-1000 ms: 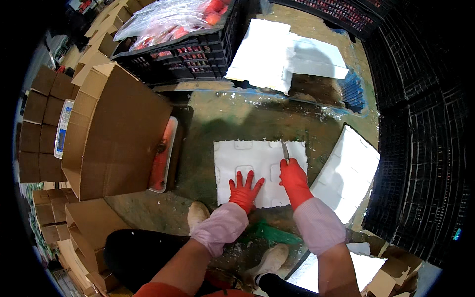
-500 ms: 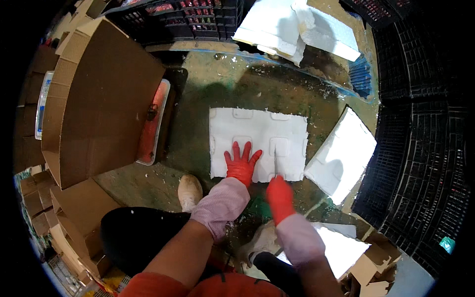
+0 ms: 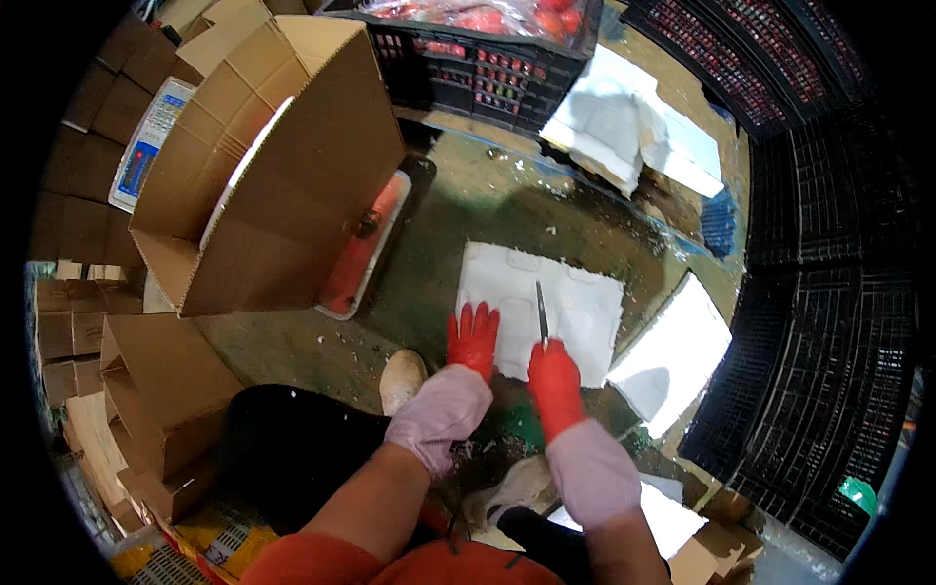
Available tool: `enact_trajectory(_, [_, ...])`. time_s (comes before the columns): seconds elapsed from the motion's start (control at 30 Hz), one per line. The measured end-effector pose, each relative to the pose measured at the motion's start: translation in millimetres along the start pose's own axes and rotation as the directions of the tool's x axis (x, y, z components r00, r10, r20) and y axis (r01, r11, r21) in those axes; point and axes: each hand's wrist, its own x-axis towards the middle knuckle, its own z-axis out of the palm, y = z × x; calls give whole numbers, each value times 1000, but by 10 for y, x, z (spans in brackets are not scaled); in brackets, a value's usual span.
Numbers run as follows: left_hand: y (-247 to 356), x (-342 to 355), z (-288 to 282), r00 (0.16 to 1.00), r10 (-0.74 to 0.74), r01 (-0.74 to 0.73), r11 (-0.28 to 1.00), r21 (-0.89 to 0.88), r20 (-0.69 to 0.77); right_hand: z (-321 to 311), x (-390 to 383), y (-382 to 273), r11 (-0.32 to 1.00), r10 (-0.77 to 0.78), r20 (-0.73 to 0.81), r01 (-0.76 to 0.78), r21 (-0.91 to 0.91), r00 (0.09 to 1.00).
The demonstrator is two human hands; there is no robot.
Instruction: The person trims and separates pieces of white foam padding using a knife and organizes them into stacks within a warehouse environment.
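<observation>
The person is crouching or bending over a white foam sheet (image 3: 595,307), which is lying flat on the greenish floor (image 3: 429,258) just ahead of a pale shoe (image 3: 403,378). The left hand (image 3: 474,338), in a red glove, is resting palm down across the sheet's left edge near its closest corner, its fingers straight, slightly apart and pointing away from the body; it is gripping nothing. The right hand (image 3: 554,375), gloved in red too, is clamping tightly on the handle of a knife (image 3: 542,310) at the sheet's near edge. The blade is reaching forward over the middle of the sheet, and from here I cannot tell how deep its edge is sitting in the foam.

Just to the right, another foam piece (image 3: 675,356) is lying at a slant, near tall stacks of black crates (image 3: 804,341). Over on the left, a big open cardboard box (image 3: 302,190) is standing beside a shallow tray (image 3: 365,288) that is showing red inside. Beyond the sheet, a black crate (image 3: 444,88) is holding red produce (image 3: 481,19) under clear plastic, and more foam pieces (image 3: 600,122) are lying to its right.
</observation>
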Motion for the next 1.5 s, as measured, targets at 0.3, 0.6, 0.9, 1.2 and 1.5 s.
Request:
enact_trajectory(0.3, [-336, -67, 416, 985, 121, -122, 993, 0, -123, 659, 980, -445, 990, 87, 206, -108, 91, 975])
enact_trajectory(0.6, [-376, 1, 573, 984, -53, 82, 982, 170, -168, 1004, -1004, 288, 1000, -5, 323, 15, -27, 947])
enact_trajectory(0.9, [-60, 200, 257, 977, -157, 135, 978, -157, -142, 553, -1586, 593, 999, -42, 398, 30, 38, 917])
enact_trajectory(1.2, [-21, 162, 305, 764, -643, 587, 727, -356, -54, -147, 342, 1217, 996, -56, -268, 35, -82, 962])
enact_trajectory(1.5, [-326, 88, 134, 738, -666, 403, 564, -721, -109, -361, 971, 1378, 812, 167, 153, -224, 539, 974])
